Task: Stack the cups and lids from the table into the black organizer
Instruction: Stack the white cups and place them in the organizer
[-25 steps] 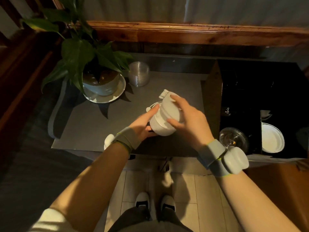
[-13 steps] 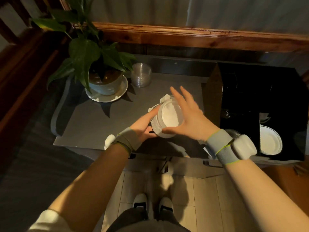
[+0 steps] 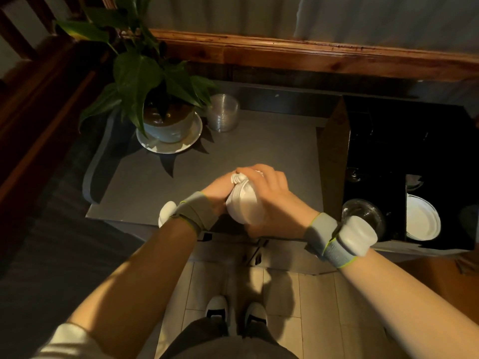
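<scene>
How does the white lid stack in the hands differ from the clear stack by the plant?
The white stack is opaque, the clear stack see-through. The white stack is gripped by both hands and tilted, above the table; the clear stack stands upright, untouched. Both are outside the organizer.

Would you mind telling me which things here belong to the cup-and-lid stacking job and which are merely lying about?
Part of the job:
- stack of white lids, gripped by the left hand and right hand
- stack of clear lids on the table
- black organizer, already holding white lids and a clear cup

Just lying about:
- potted plant
- its saucer
</scene>
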`<move>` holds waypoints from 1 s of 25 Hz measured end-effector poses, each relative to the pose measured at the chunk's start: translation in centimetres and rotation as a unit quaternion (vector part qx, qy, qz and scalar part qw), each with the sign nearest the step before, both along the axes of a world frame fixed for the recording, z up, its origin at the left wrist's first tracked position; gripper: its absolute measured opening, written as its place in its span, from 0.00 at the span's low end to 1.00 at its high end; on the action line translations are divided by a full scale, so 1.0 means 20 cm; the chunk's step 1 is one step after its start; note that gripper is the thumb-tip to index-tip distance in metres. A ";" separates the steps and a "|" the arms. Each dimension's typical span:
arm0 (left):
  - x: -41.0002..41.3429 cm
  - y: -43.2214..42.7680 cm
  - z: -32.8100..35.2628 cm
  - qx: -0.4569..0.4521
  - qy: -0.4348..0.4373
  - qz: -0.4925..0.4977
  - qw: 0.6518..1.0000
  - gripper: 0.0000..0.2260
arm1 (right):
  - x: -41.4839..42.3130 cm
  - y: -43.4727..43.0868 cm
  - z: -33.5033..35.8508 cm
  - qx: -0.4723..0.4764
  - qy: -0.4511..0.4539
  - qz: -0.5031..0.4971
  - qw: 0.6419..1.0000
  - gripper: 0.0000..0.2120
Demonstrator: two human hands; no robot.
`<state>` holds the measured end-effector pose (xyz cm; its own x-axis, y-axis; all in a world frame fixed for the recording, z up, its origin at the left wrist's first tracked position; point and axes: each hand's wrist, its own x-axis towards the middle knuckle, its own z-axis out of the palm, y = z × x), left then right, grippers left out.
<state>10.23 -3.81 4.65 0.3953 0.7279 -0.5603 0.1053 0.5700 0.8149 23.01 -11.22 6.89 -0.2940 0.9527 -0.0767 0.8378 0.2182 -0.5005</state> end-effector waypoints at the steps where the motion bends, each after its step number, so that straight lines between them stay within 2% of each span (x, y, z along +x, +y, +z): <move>1: 0.00 0.00 0.01 0.007 0.014 0.000 1.000 0.10 | 0.00 0.00 0.00 -0.003 0.005 -0.012 1.000 0.49; 4: 0.01 -0.01 0.04 0.014 0.041 -0.007 0.999 0.11 | 0.01 0.02 0.02 -0.020 -0.006 -0.033 0.999 0.50; 8: 0.02 -0.02 0.04 0.027 0.049 -0.001 0.998 0.08 | 0.04 0.03 0.05 -0.032 -0.051 0.021 0.998 0.51; 10: 0.01 -0.01 0.03 0.019 0.040 -0.008 0.999 0.07 | 0.04 0.03 0.06 -0.007 -0.086 0.054 0.995 0.51; 12: 0.01 -0.01 0.05 -0.003 0.037 0.008 0.999 0.11 | 0.03 0.02 0.05 0.047 -0.112 0.068 0.990 0.51; 14: 0.02 -0.02 0.09 -0.031 0.012 0.028 0.999 0.14 | 0.02 0.01 0.03 0.070 -0.102 0.052 0.991 0.50; 16: 0.02 0.00 0.14 -0.050 0.000 0.042 0.998 0.16 | 0.01 0.02 0.00 0.048 -0.039 0.009 0.998 0.48; 18: -0.01 0.02 0.19 -0.067 0.003 0.034 0.997 0.18 | 0.02 0.03 -0.02 0.012 0.102 -0.062 0.993 0.45; 21: -0.06 0.01 0.18 -0.058 -0.002 0.069 0.996 0.11 | 0.10 0.04 -0.03 -0.081 0.337 -0.144 0.927 0.40; 23: -0.06 -0.05 0.19 -0.077 -0.050 0.083 0.992 0.09 | 0.13 0.04 -0.02 -0.126 0.401 -0.158 0.894 0.38; 25: -0.04 -0.09 0.17 -0.083 -0.068 0.064 0.992 0.11 | 0.11 0.03 -0.01 -0.131 0.407 -0.150 0.892 0.40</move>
